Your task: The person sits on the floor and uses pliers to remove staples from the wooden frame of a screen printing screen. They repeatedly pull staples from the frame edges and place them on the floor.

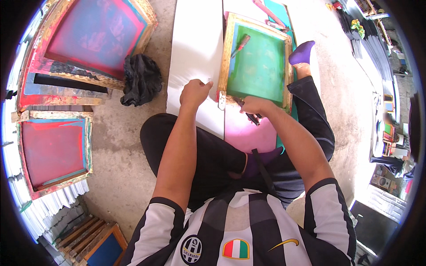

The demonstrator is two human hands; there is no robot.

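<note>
A wooden-framed printing screen [225, 57] with green mesh lies in front of me. My right hand [257, 106] is closed round black-handled pliers [253, 119] at the frame's near edge. The pliers' head points toward the wood, but I cannot tell whether it grips anything. To the left of the frame, my left hand [195, 92] is closed above a white board [195, 40], its thumb and fingers pressed together. Whatever it may hold is too small to make out. A screwdriver [242, 44] rests on the green mesh near its far left corner.
More wooden-framed screens stand at the left, one blue and pink [97, 35], another red [53, 150]. A crumpled black plastic bag [141, 80] lies beside them. Beyond the green screen is a metal hand tool [278, 26]. My legs bracket the pink sheet [248, 133].
</note>
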